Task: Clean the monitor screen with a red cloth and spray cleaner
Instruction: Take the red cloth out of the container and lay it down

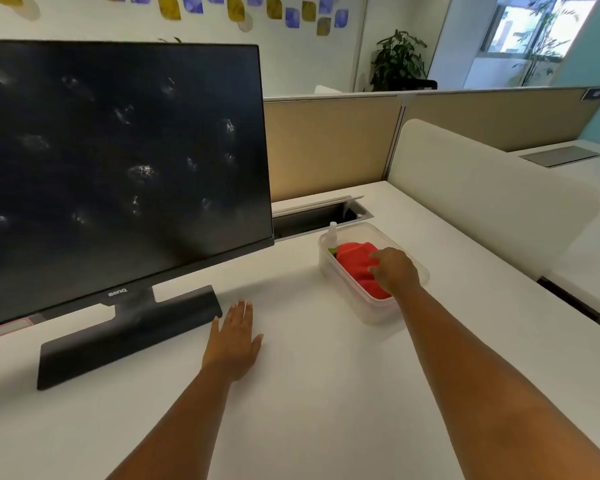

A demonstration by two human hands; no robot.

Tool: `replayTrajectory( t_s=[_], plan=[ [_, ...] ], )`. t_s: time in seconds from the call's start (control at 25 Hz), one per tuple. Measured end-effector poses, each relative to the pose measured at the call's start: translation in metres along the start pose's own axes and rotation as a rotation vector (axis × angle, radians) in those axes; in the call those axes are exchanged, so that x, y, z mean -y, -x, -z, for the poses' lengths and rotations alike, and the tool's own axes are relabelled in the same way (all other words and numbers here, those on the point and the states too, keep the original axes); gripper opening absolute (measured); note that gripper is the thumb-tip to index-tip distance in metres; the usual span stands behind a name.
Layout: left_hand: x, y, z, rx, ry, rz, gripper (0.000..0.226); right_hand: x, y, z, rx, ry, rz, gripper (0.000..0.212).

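Right hand (394, 270) reaches into the clear tub (414, 268), fingers curled down onto the red cloth (355, 266); a firm grip can't be told. Spray bottle (332, 237) stands in the tub's far corner, right of the smudged monitor (118, 161). Left hand (234, 341) lies flat, fingers straight, on the desk (309, 393).

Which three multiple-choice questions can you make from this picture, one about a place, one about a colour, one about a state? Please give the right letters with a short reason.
1. Where does the spray bottle stand?
A. inside the clear container
B. on the monitor base
C. on the partition

2. What colour is the cloth?
A. blue
B. red
C. white

3. What is the left hand doing?
A. gripping the bottle
B. wiping the screen
C. resting flat on the desk

Answers: 1 A, the bottle rises from the container's far corner. 2 B, the cloth under the right hand is plainly red. 3 C, its fingers lie straight on the desk beside the monitor base.
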State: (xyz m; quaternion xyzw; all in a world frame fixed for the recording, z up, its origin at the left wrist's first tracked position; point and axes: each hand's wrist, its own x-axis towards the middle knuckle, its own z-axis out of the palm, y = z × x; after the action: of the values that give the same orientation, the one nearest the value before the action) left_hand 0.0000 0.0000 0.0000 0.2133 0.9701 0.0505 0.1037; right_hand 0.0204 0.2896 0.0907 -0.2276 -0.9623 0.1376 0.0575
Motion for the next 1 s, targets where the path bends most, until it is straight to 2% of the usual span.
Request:
replayTrajectory(
  t_s=[0.16, 0.52, 0.68, 0.84, 1.0],
  plan=[
    [0.005, -0.006, -0.008, 0.030, -0.007, 0.011, 0.063, -0.004, -0.016, 0.000, 0.177, 0.062, -0.134, 0.050],
    [0.010, -0.003, -0.028, 0.006, -0.040, 0.013, 0.062, -0.016, -0.031, -0.017, 0.346, 0.160, -0.300, 0.069],
    [0.009, -0.001, -0.029, -0.006, -0.054, 0.024, 0.069, -0.012, -0.032, -0.018, 0.315, 0.172, -0.356, 0.072],
    [0.009, -0.001, -0.031, -0.006, -0.051, 0.037, 0.062, -0.008, -0.033, -0.020, 0.223, -0.020, -0.444, 0.072],
    [0.008, -0.001, -0.029, -0.002, -0.049, 0.034, 0.062, -0.003, -0.035, -0.019, 0.028, -0.286, -0.510, 0.049]
  ],
)
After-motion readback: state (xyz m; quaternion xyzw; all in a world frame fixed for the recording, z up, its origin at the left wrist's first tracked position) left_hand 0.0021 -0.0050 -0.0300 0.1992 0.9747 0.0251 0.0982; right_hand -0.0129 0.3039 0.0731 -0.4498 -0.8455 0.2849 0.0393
